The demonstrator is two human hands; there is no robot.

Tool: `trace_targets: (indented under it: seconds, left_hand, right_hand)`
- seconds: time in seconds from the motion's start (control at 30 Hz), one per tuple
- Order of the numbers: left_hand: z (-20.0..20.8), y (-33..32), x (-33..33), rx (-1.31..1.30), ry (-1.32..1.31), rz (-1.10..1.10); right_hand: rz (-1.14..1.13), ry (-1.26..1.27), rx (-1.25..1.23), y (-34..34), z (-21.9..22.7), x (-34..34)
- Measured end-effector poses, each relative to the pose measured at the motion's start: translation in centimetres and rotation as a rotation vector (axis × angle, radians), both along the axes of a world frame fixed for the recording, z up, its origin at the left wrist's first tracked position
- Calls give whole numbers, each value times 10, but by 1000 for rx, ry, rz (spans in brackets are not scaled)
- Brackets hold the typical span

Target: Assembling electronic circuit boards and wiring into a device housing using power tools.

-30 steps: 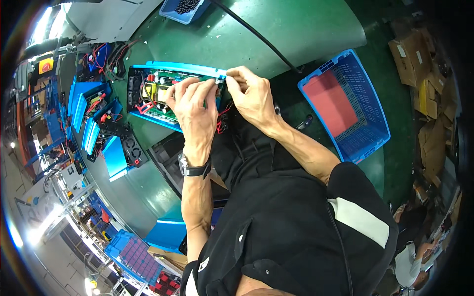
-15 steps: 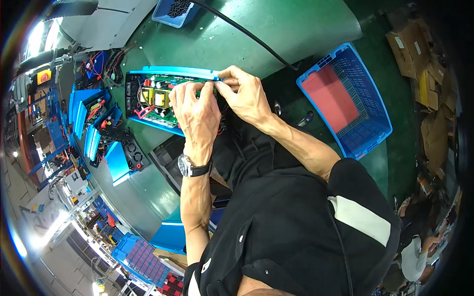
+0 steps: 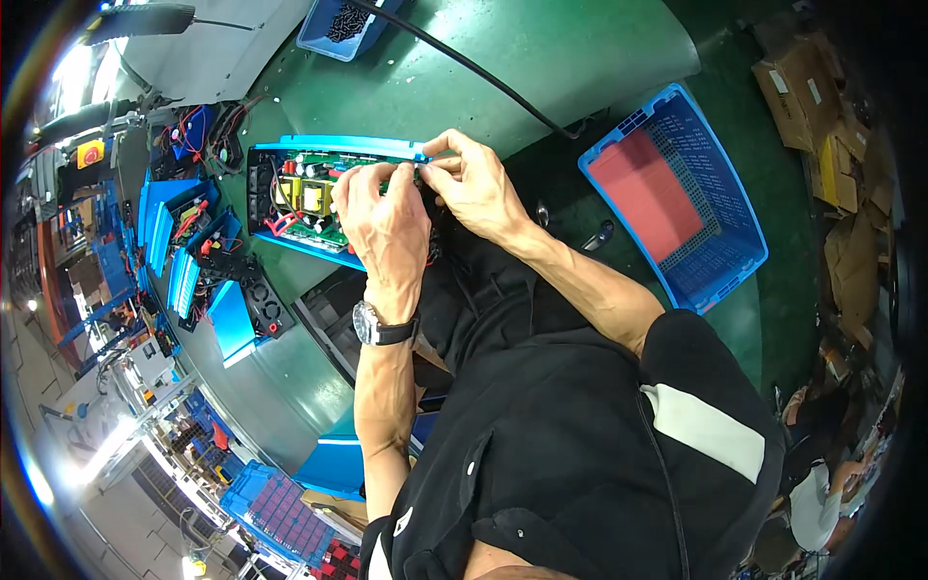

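An open blue metal housing (image 3: 358, 145) lies on the green bench, with a green circuit board inside it. The board carries yellow transformers (image 3: 311, 197), small capacitors and red wires (image 3: 282, 225), and black fans (image 3: 261, 188) fill the left end. My left hand (image 3: 385, 222), wearing a wristwatch, bends over the board's right part with fingers closed; what its fingertips hold is hidden. At the right end of the housing's far wall, my right hand (image 3: 478, 188) pinches the corner between thumb and curled fingers. Both hands' fingertips nearly meet there.
Several similar blue housings with fans and wires (image 3: 184, 242) sit to the left. A small blue bin of dark screws (image 3: 340, 27) stands at the far side, under a black cable (image 3: 464, 63). A large blue crate (image 3: 739, 222) with a pink sheet is at right.
The housing sits very slightly lower in view. Both hands stay at its right end, with only small shifts of the fingers.
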State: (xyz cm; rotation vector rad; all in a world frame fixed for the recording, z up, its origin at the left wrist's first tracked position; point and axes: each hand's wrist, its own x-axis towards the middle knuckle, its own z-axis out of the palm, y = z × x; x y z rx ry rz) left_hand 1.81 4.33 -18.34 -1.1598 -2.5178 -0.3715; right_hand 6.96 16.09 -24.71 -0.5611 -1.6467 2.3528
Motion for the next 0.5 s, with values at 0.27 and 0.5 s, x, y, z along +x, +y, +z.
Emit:
trace_targets:
  seconds: [0.27,0.5]
  left_hand:
    - [-2,-1,0,-29,35,-12]
    - [-1,3,0,107,-154,73]
  right_hand:
    - [-28,-65,108,1,5,0]
    - [-21,-47,108,1,0,-1]
